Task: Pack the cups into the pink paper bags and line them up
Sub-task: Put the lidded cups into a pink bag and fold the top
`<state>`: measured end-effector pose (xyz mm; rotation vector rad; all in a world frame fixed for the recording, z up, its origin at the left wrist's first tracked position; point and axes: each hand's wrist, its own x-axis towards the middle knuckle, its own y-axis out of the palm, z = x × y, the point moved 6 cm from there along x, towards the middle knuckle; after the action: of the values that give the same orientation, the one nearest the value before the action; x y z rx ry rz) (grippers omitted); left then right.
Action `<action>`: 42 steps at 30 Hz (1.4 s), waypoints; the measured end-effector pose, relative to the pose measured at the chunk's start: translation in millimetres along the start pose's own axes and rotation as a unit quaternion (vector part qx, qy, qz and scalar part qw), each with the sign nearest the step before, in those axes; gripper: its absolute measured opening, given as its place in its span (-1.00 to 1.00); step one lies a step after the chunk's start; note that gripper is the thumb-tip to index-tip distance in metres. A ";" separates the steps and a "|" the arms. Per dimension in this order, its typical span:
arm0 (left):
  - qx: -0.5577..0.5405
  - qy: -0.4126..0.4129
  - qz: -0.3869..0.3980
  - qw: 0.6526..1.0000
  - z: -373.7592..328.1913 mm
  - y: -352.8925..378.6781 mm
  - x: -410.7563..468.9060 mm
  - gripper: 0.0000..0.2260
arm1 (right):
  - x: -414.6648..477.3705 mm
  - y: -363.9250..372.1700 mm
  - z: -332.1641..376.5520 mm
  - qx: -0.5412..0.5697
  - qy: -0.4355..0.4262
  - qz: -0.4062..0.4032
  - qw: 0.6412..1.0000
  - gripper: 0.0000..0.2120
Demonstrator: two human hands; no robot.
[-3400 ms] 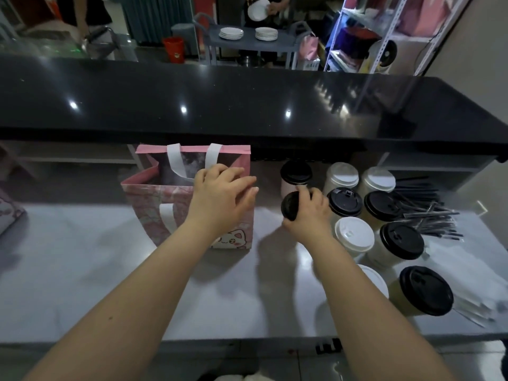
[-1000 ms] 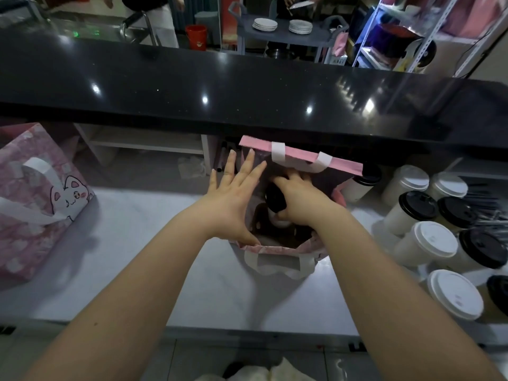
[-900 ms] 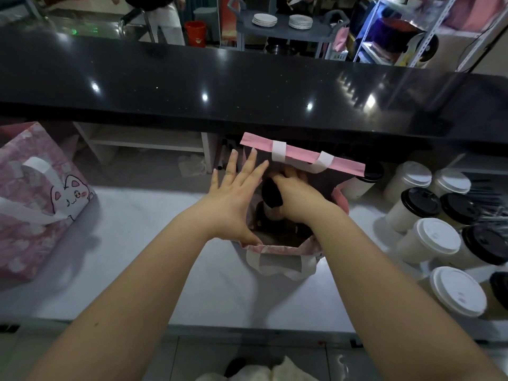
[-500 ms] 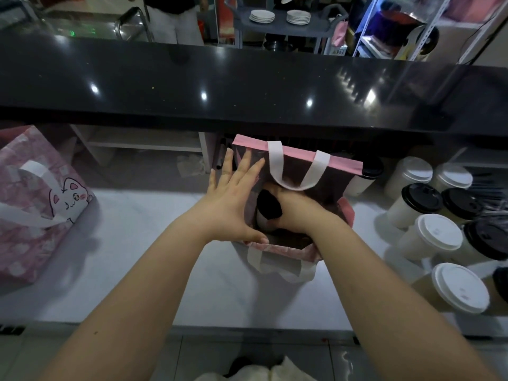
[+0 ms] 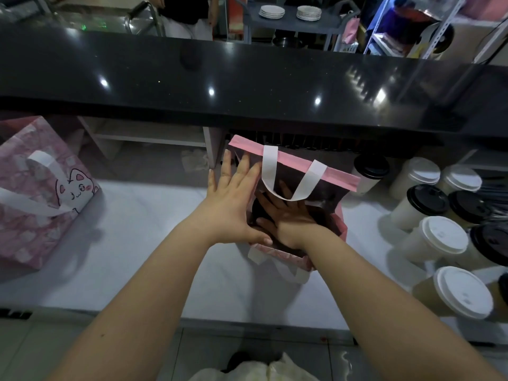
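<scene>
A pink paper bag with white handles stands open on the white worktop. My right hand reaches deep inside it, fingers wrapped over a black-lidded cup that is mostly hidden by the hand. My left hand lies flat against the bag's left wall with fingers spread and the thumb at the near rim. Several lidded cups with white or black lids stand to the right of the bag.
A second pink bag with a cat print stands at the left edge. A raised black counter overhangs the back of the worktop. Dark straws lie behind the cups at far right. A person stands beyond the counter.
My right hand has sunk lower into the bag with the cup. The far handle now hangs down over my fingers. My left hand stays on the bag's left wall.
</scene>
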<state>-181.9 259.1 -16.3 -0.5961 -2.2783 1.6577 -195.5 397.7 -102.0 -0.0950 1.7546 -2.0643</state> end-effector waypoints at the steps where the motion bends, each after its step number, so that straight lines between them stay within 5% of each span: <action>1: 0.001 -0.001 -0.001 1.000 -0.6 0.5 0.5 0.26 | -0.5 1.1 -1.3 0.003 0.002 0.004 1.000 -0.35; 9: 0.008 -0.032 -0.011 0.999 -2.5 -7.7 3.5 0.14 | 22.2 -34.7 -4.1 0.004 -0.063 0.073 0.995 -0.25; 14: 0.040 -0.051 -0.072 0.995 -9.1 -32.1 8.4 -0.14 | 10.3 -63.8 -8.2 0.047 -0.027 0.101 0.993 -0.26; 22: 0.097 -0.045 -0.204 0.973 -37.7 -70.4 11.5 -0.60 | -55.4 -135.9 -23.4 0.165 0.004 0.014 0.986 -0.64; 29: 0.088 0.030 -0.172 0.981 -114.6 -54.0 59.3 -0.65 | -114.4 -162.6 -73.0 0.141 0.053 -0.195 0.969 -0.73; 37: 0.044 0.145 -0.152 0.977 -227.2 -6.0 88.0 -0.66 | -205.8 -144.6 -178.8 0.149 0.168 -0.255 0.941 -0.65; 42: 0.063 0.168 -0.071 0.981 -273.8 61.0 96.6 -0.63 | -259.6 -98.6 -224.8 0.157 0.242 -0.215 0.933 -0.62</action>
<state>-136.4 551.2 9.2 -0.6152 -1.9163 1.4908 -59.5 710.5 4.6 0.1550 1.7477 -2.8633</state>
